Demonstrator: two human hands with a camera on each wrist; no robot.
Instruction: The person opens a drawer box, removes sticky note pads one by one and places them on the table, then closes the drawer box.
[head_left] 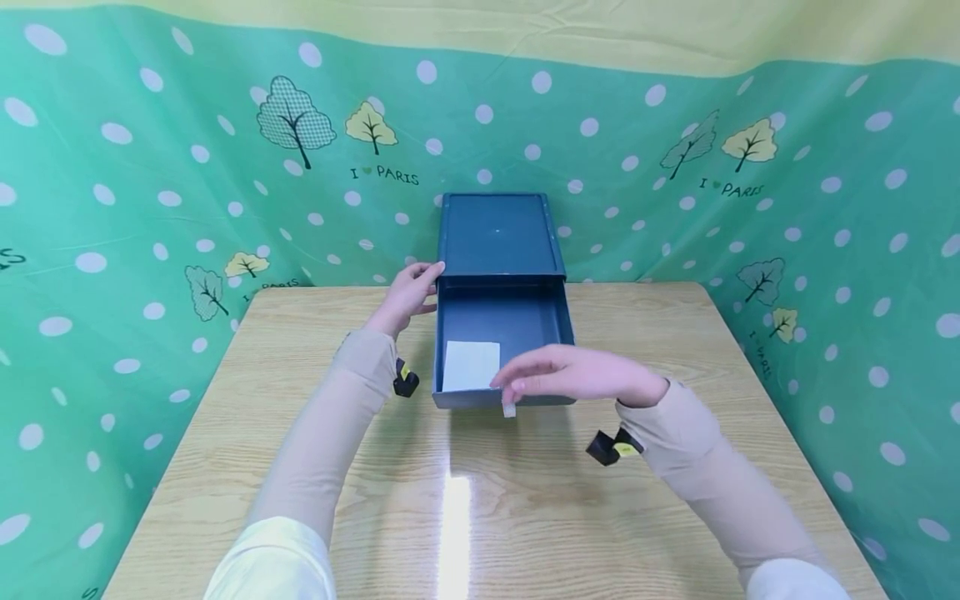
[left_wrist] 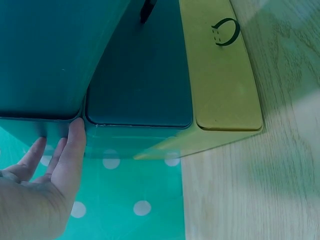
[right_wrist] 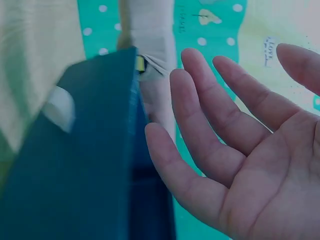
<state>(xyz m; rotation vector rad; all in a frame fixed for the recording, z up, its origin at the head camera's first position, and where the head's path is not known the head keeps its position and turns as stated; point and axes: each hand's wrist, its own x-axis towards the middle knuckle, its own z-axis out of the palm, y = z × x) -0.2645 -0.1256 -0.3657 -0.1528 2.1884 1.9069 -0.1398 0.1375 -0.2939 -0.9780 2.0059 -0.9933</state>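
Note:
A blue drawer unit [head_left: 498,233] stands at the table's back with its top drawer [head_left: 517,312] pulled out. Inside the drawer lies a flat white square sheet or pad [head_left: 471,365], at the front left. My left hand [head_left: 408,296] touches the unit's left side near its front edge; in the left wrist view its extended fingers [left_wrist: 75,145] meet that edge. Over the drawer's front hovers my right hand [head_left: 573,375], fingers relaxed and holding nothing. A white knob [right_wrist: 60,109] on the drawer front [right_wrist: 85,165] is apart from these fingers in the right wrist view.
Below the pulled-out drawer, the left wrist view shows a shut blue drawer [left_wrist: 142,80] and a yellow one [left_wrist: 225,90] with a dark curved handle [left_wrist: 236,34]. A wooden table [head_left: 525,517] lies beneath. Green dotted cloth [head_left: 480,125] hangs behind and at both sides.

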